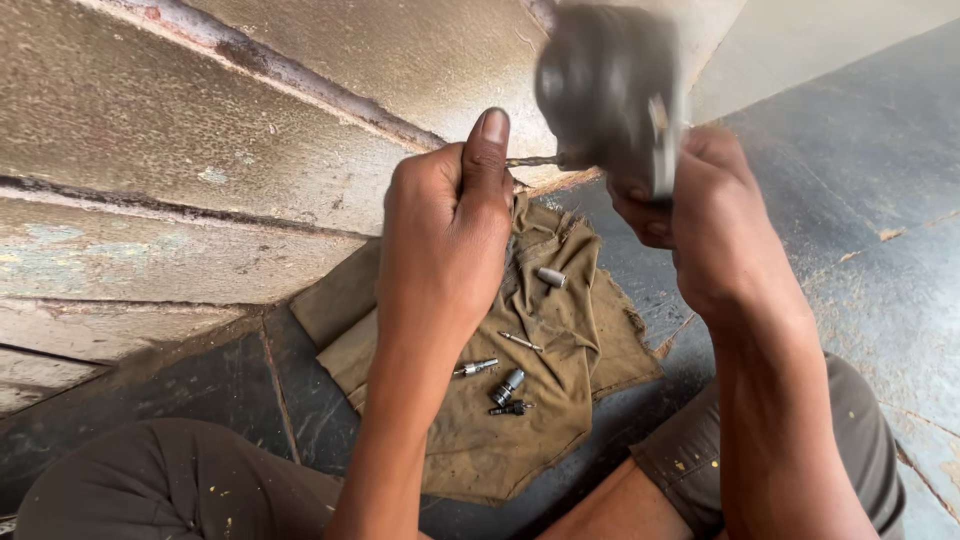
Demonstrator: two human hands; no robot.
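Dark stone floor by scuffed steps: drill bit [532, 160] pinched in left hand [450, 235], tip in blurred drill chuck [608, 85] gripped by right hand [705, 215], above cloth [480, 440] holding loose bits [505, 388] near its middle; best keep bit straight, centred.

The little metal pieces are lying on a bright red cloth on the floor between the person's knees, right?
Not quite: the cloth is olive-brown, not red. The head view shows the little metal pieces lying on it, on the floor between the person's knees.
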